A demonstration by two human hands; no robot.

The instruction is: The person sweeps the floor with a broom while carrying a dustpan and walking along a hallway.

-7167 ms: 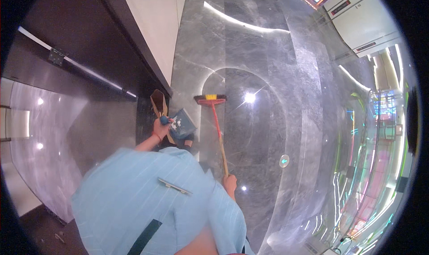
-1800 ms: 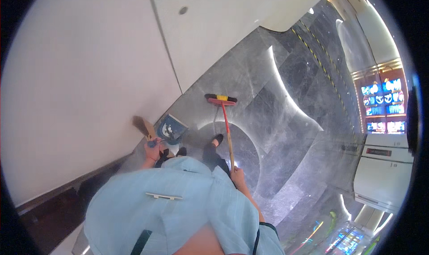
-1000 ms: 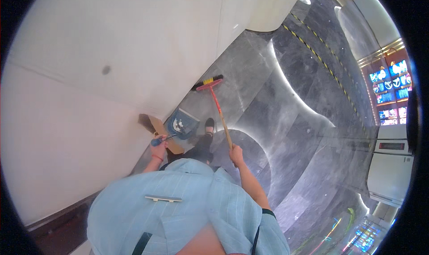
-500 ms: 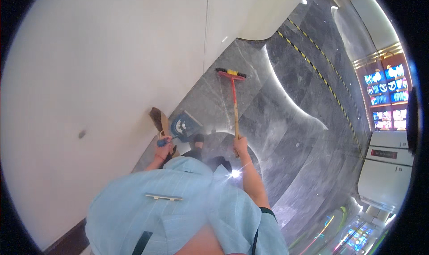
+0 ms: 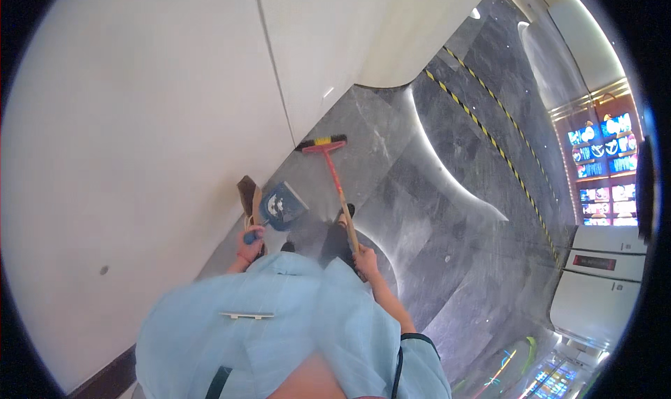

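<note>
My right hand is closed round the wooden handle of a push broom. The broom has a red head with black and yellow bristles, which lies on the grey floor against the foot of the white wall. In my left hand is the handle of a blue dustpan, its pan held out ahead with pale marks or debris in it. Alongside the dustpan, close to the wall, a small brown hand broom also rises from my left hand. My shoe shows beside the push broom's handle.
A white wall runs along my left, ending in a rounded corner ahead. Dark grey marble floor spreads to the right, with curved light reflections. Yellow-and-black striped tape crosses it. Lit colourful panels and white cabinets stand far right.
The push broom's head has swung left to the wall's foot, and my right hand has moved slightly left and nearer. A foot has come forward. The left hand still holds the dustpan and hand broom.
</note>
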